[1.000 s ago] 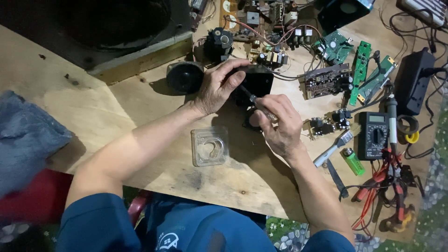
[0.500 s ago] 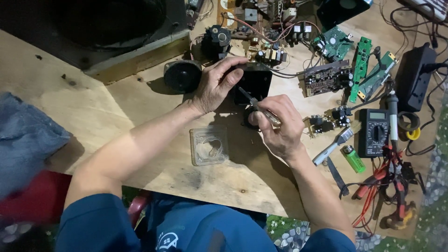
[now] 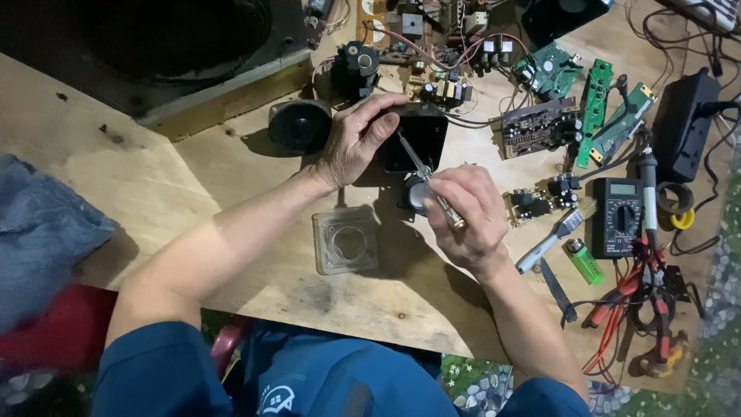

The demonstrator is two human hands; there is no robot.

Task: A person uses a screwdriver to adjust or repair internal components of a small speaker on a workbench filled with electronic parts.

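My left hand (image 3: 357, 139) lies over the left side of a black square part (image 3: 419, 136) on the wooden bench, its fingers curled on the part's top edge. My right hand (image 3: 465, 215) grips a thin metal screwdriver (image 3: 421, 166). The tool's tip points up and left, into the black part near my left fingers. A small round grey piece (image 3: 415, 194) sits just below the black part, half hidden by my right hand. A clear plastic square cover (image 3: 346, 239) lies on the bench below my left wrist.
A round black speaker (image 3: 299, 126) sits left of my left hand. Several circuit boards (image 3: 540, 126) lie to the right, with a black multimeter (image 3: 619, 216), a green lighter (image 3: 583, 260), a soldering iron (image 3: 647, 185) and red-handled tools (image 3: 633, 309). A big dark box (image 3: 154, 54) fills the upper left.
My right hand has shifted slightly with the screwdriver, whose tip stays at the black part. The left hand keeps its hold. The view has tilted a little.
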